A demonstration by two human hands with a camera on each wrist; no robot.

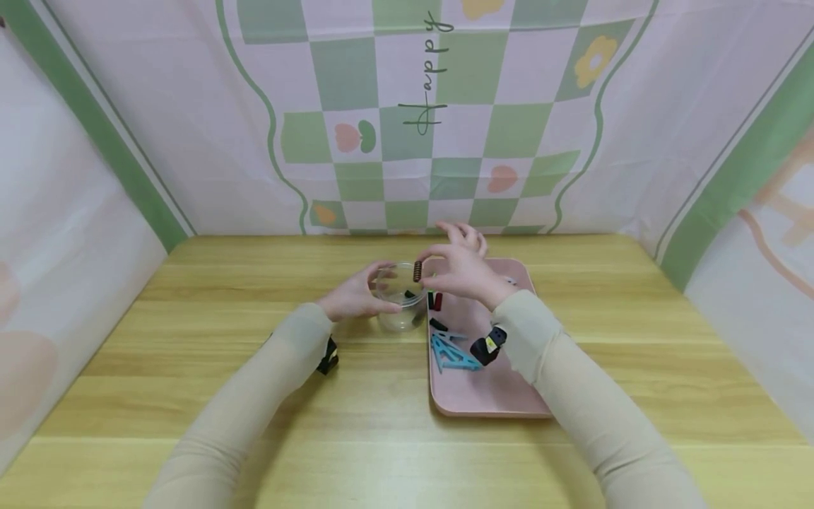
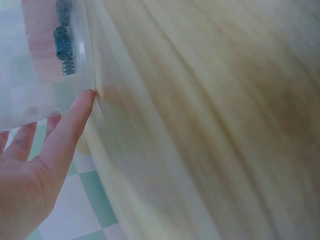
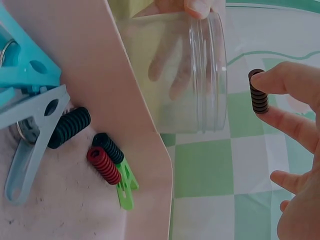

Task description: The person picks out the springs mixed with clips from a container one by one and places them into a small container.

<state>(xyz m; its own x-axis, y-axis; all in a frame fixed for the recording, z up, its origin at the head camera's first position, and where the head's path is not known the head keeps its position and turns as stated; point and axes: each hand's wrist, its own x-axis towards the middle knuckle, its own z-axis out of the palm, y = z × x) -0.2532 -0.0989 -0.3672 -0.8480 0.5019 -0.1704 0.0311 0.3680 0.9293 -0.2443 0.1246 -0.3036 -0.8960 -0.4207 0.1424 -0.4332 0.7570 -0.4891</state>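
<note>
My left hand (image 1: 356, 295) grips a clear plastic jar (image 1: 399, 322) around its side, thumb toward me and fingers behind it. Several dark coil springs (image 2: 63, 42) show through the jar wall in the left wrist view. Between thumb and index finger, my right hand (image 1: 467, 272) pinches a dark brown coil spring (image 3: 259, 92), held upright at the jar's rim in the head view. The other fingers of that hand are spread away from the spring. Under my right forearm lies a pink tray (image 1: 490, 392), its left edge beside the jar.
In the tray are a red spring (image 3: 104, 165), dark springs (image 3: 71, 127), a green clip (image 3: 127, 185), a bright blue clip (image 3: 30, 60) and a pale blue clip (image 3: 37, 145). The wooden table (image 1: 356, 438) ends at a checkered cloth (image 1: 407, 191) behind.
</note>
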